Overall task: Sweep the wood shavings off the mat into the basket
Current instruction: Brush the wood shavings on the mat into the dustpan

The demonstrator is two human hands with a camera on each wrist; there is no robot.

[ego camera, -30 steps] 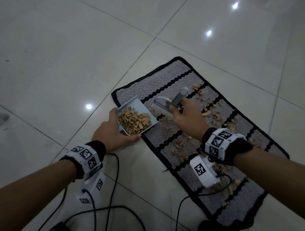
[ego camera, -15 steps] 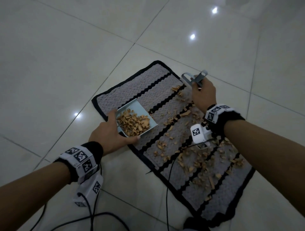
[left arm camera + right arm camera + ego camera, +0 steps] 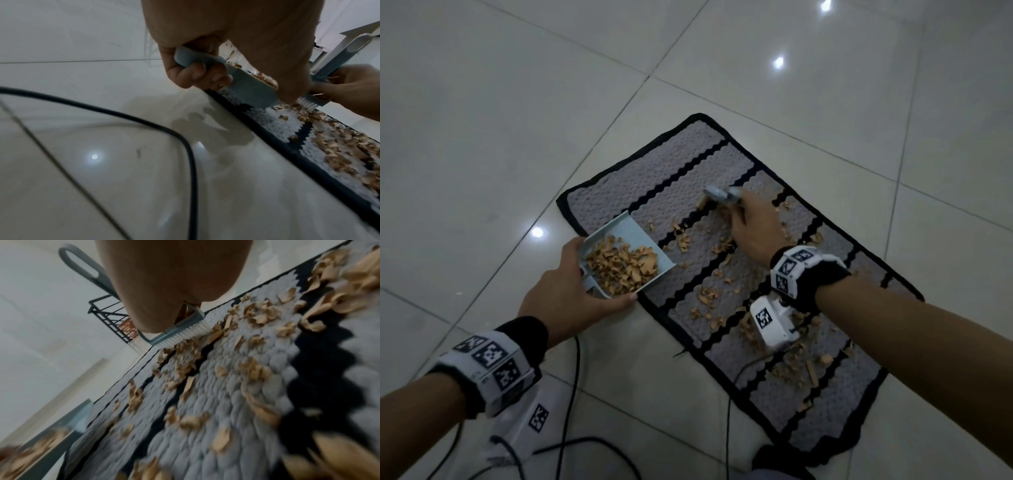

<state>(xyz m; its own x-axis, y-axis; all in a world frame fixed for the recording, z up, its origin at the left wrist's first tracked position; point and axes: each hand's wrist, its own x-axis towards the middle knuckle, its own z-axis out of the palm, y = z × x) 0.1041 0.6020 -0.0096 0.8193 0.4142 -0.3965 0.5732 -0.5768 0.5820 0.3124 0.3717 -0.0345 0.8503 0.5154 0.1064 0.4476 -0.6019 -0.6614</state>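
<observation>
Since half a second ago our right hand (image 3: 751, 228) has come down from the mat's far edge; the brush (image 3: 717, 196), then lifted clear, now meets the mat (image 3: 664, 168) about mid-width. Left hand (image 3: 566, 294) and dustpan (image 3: 625, 224) sit much as before.

Right hand: fingers curled round the brush handle, bristles (image 3: 185, 333) down on the pile just behind a clump of shavings (image 3: 705, 296). We judge this is the start of a stroke pulling chips toward the pan.

Left hand: grips the dustpan by its handle, fingers wrapped under, thumb side on top. The pan's open lip rests on the mat's near border, tilted so the load stays at the back. This placement gives the brush a short run to the lip.

Shavings: tan, curled, thin flakes. One heap already lies in the pan; the rest lie scattered over the mat's middle and right part, thickest under the right wrist. The left end looks nearly clean. The pile is knobbly, so chips likely snag.

No basket shows in the head view.
</observation>
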